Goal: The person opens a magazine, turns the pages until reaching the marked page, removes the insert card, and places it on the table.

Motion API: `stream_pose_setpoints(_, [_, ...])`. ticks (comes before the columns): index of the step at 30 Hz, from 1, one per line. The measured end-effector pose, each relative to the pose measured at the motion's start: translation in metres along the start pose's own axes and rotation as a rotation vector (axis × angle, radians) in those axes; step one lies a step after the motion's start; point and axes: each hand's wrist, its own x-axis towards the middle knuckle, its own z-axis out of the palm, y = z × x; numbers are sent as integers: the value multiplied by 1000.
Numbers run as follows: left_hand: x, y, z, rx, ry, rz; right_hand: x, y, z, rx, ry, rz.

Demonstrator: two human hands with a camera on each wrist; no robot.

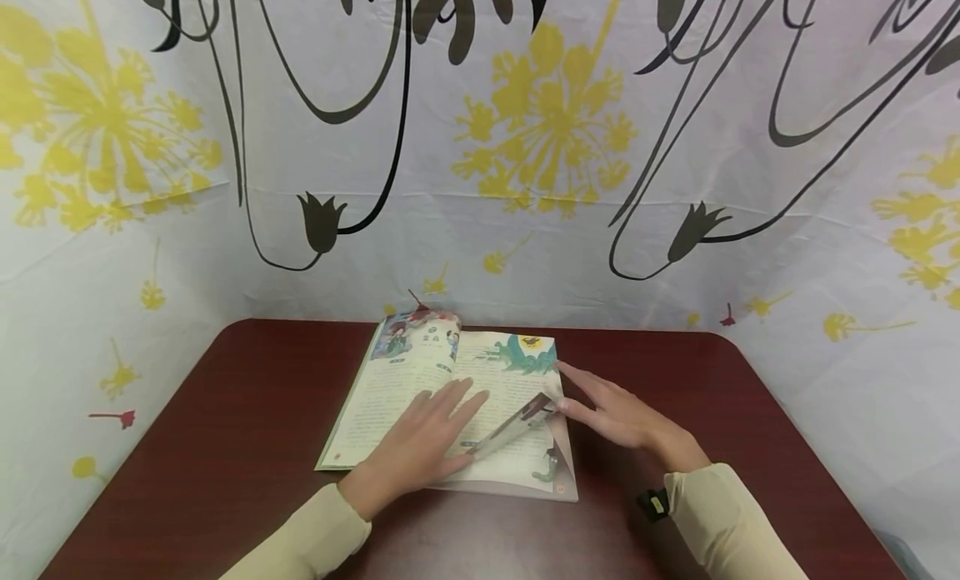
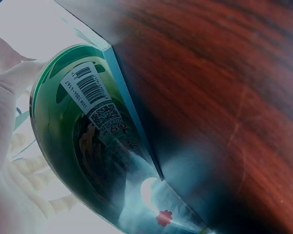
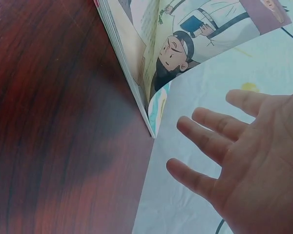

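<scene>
The fingers of the left hand (image 1: 416, 447) are long and spread, over the open book (image 1: 375, 413). The left thumb is by the low end of a lifted page (image 1: 513, 426). The right hand (image 1: 626, 413) has its fingers straight and wide apart at the book's right side, with the thumb close to the page's other end. I cannot tell if it touches. The book lies on the brown table (image 1: 187, 447). Behind is a pale cloth (image 1: 420, 255) with yellow flowers.
</scene>
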Motion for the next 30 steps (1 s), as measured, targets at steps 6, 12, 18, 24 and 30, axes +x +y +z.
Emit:
stream_pose_setpoints(6, [2, -1, -2, 18, 13, 41, 0, 2, 3, -4, -18, 31])
stream_pose_setpoints(12, [4, -3, -2, 130, 62, 113, 1, 1, 8, -30, -52, 68])
stream_pose_setpoints(18, [4, -3, -4, 193, 32, 138, 0, 3, 13, -92, -75, 37])
stream_pose_setpoints(24, [5, -3, -4, 249, -24, 159, -2, 4, 20, -149, -116, -83])
stream_pose_setpoints(30, [3, -4, -4, 305, -59, 179, -2, 1, 25, -161, -217, -139])
